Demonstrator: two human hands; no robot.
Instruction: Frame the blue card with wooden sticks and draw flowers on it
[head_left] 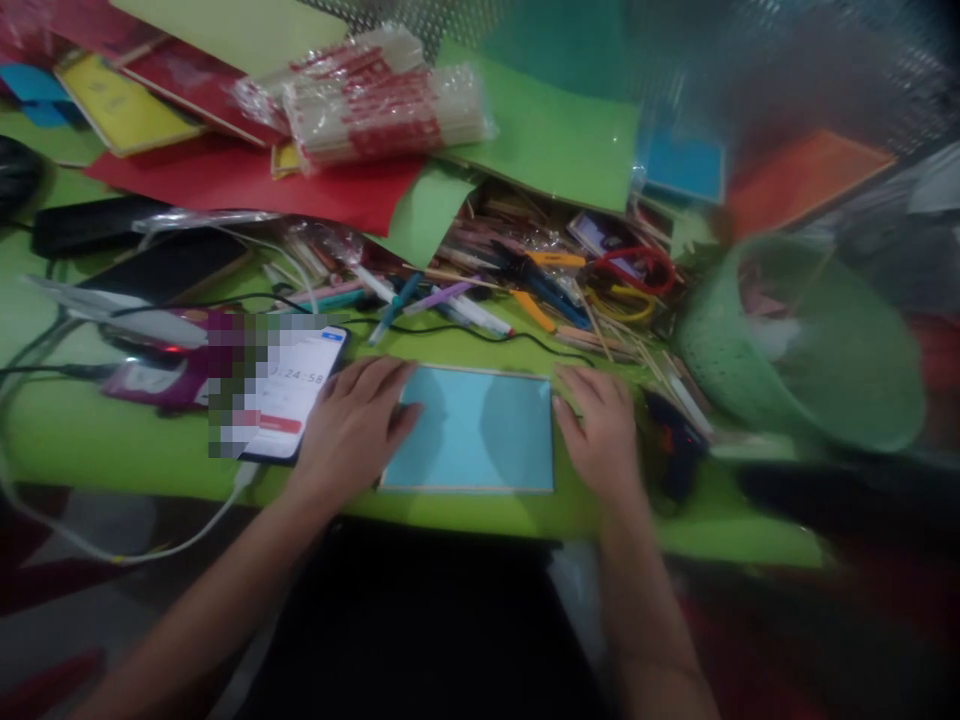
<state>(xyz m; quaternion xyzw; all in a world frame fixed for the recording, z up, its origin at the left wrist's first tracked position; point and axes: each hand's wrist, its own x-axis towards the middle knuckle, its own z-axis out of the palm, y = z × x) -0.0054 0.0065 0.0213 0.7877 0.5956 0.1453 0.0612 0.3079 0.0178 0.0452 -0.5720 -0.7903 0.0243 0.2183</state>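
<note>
A light blue rectangular panel [480, 430] with thin pale strips along its edges lies flat near the front of the green table. My left hand [360, 425] rests at its left edge, fingers stretched forward and thumb over the blue surface. Beside the right edge is my right hand [604, 425], palm down, with thumb and fingers apart; whether it touches the panel I cannot tell. Neither hand grips anything. Close to my left wrist lies a phone [289, 400] showing a running-time display, with a white cable plugged in.
A green basket [705, 350] stands at the right, near a dark glue gun [675, 440]. Pens, sticks and scissors [637, 270] are heaped behind the panel. Farther back lie plastic-wrapped stick bundles [390, 110] and a red sheet [262, 195]. Cables cross the left side.
</note>
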